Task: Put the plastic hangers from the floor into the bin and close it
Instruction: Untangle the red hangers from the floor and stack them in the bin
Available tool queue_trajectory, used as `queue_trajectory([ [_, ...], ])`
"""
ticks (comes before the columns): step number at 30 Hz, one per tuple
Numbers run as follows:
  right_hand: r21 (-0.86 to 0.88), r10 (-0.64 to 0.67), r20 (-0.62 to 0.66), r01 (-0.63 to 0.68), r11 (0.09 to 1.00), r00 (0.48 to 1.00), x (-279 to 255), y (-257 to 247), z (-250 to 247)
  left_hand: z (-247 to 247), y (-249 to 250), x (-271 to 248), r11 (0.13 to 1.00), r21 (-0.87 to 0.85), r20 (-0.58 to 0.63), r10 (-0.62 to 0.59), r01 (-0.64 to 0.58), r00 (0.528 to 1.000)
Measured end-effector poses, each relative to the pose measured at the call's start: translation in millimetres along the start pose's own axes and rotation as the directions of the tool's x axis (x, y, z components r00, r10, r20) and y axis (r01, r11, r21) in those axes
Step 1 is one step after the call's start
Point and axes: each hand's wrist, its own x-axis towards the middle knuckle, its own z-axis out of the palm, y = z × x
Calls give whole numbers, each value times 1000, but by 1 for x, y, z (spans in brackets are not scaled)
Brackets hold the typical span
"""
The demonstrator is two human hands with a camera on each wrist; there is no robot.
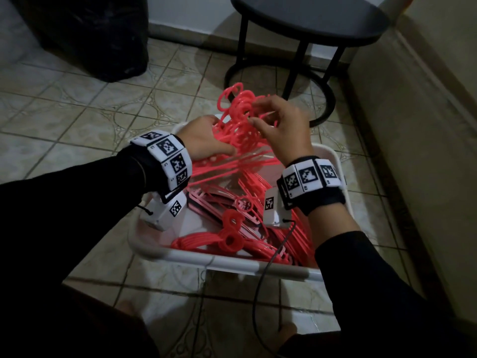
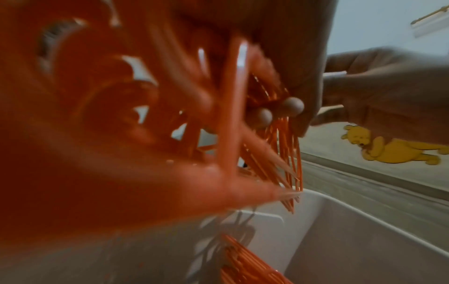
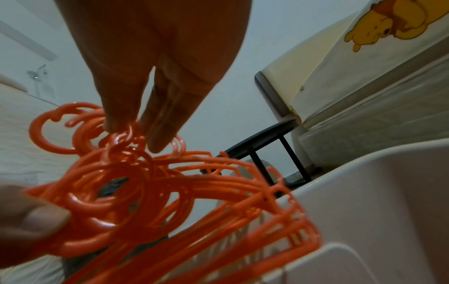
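Now the bundle tips into the bin

Both hands hold one bunch of hangers (image 1: 240,130) over the far end of the bin (image 1: 232,262): left hand (image 1: 206,140) curled round the shoulders, right hand (image 1: 281,125) pinching the hooks. Hooks point up and away, bars slope down toward the person, onto hangers already lying inside; no lid in view

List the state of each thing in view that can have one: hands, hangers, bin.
left hand: grips the held bundle at its shoulders.
right hand: pinches the hook rings of the same bundle.
held bundle of hangers: tilted above the bin's far end, hooks up.
hangers in the bin: lying in stacks.
bin: open, no lid in view.
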Motion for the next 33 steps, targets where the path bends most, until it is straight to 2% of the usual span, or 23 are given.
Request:
queue_trajectory([
  [1, -11, 24, -38, -24, 1000, 999, 0, 4, -2, -3, -1, 1, 1000, 19, -41, -16, 17, 999],
  [3, -55, 154, -90, -160, 986, 984, 0, 17, -8, -12, -4, 3, 997, 54, -155, -41, 50, 987],
  [4, -120, 254, -55, -259, 958, 966, -1, 29, -9, -18, -6, 4, 996, 53, -218, -61, 74, 974],
  [5, -199, 371, 41, -356, 913, 928, -3, 41, -8, -23, -8, 4, 995, 39, -269, -73, 87, 960],
  [6, -305, 497, 175, -433, 848, 850, -9, 54, -3, -27, -11, 5, 995, 16, -300, -90, 100, 950],
  [8, -521, 636, 365, -418, 745, 680, -27, 86, 13, -33, -13, 5, 993, -23, -315, -117, 116, 942],
  [10, -652, 640, 455, -259, 713, 619, -41, 116, 32, -36, -13, 5, 992, -46, -302, -129, 121, 945],
  [12, -675, 632, 494, -195, 712, 598, -47, 152, 53, -37, -10, 4, 993, -57, -284, -116, 104, 952],
  [14, -718, 635, 414, -195, 669, 652, -48, 168, 66, -36, -8, 4, 993, -69, -264, -109, 94, 958],
  [15, -722, 618, 353, -216, 657, 702, -49, 151, 64, -36, -8, 4, 994, -67, -261, -106, 91, 960],
  [17, -719, 605, 248, -275, 639, 756, -54, 151, 63, -37, -8, 5, 994, -58, -259, -104, 92, 960],
  [18, -707, 614, 234, -301, 639, 754, -55, 151, 62, -37, -8, 6, 994, -53, -255, -104, 94, 961],
  [20, -718, 650, 293, -287, 633, 701, -57, 145, 62, -36, -9, 7, 994, -45, -251, -105, 97, 962],
  [26, -598, 551, 321, -287, 749, 770, -52, 125, 62, -36, -13, 8, 993, -37, -263, -117, 111, 958],
  [30, -585, 538, 258, -313, 748, 802, -48, 116, 54, -38, -13, 9, 993, -32, -273, -117, 112, 955],
  [33, -492, 496, 211, -347, 798, 842, -47, 111, 47, -39, -10, 6, 995, -25, -271, -98, 95, 958],
])
